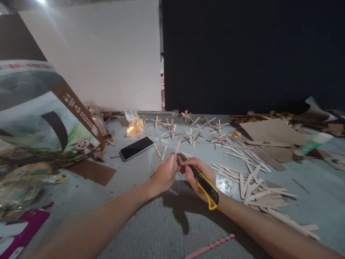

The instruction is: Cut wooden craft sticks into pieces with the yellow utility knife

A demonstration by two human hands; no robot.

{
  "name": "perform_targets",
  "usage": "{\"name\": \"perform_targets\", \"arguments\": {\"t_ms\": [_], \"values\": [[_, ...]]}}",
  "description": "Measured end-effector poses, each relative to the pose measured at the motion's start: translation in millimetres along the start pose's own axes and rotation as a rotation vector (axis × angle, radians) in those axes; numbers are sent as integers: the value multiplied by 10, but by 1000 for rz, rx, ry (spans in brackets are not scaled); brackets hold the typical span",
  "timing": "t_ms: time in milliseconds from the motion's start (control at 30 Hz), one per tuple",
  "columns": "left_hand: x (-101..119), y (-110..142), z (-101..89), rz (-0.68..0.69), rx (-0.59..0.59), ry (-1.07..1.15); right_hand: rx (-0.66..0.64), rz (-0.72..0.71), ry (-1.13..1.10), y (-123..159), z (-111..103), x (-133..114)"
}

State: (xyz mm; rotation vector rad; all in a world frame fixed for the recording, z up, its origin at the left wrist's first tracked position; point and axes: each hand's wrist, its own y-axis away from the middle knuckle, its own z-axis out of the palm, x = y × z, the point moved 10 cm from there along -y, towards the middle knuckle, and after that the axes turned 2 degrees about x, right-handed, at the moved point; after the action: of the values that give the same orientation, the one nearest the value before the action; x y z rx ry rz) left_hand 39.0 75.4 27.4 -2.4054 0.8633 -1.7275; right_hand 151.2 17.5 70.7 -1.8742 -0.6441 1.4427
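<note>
- The bench (140, 230) is grey and carries everything here, its surface speckled with small scraps.
- Brown cardboard (265, 130) lies flat toward the far right.
- A loose pile of pale, flat wooden sticks (250, 190) spreads over the right side, many overlapping at odd angles.
- The right hand (207, 169) is the working grip, wrapped around a utility knife, its fingers bent near the front end.
- The left hand (166, 173) is curled closed just beside it, fingertips meeting those of the right; what it pinches is too small to make out.
- A smartphone (136, 148) lies face up beyond the left hand, its screen dark.
- The utility knife (205, 183) has a black body, a toothed yellow strip along it and a yellow loop at the tail. It slants across the right grip: front end at the left fingertips, tail sticking out near the wrist.
- Small crossed-stick pieces (191, 136) stand scattered beyond both hands.
- One pale stick (178, 144) shows directly beyond the left fingertips; whether they touch it, I cannot tell.
</note>
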Motion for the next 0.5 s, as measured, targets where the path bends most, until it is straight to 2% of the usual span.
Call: {"name": "perform_targets", "arguments": {"t_ms": [267,500], "values": [[-24,-2,-6,7,-11,-36,-26,-40,19,-29,22,-64],[11,-12,2,11,-12,-37,-46,8,41,-35,30,-21]]}}
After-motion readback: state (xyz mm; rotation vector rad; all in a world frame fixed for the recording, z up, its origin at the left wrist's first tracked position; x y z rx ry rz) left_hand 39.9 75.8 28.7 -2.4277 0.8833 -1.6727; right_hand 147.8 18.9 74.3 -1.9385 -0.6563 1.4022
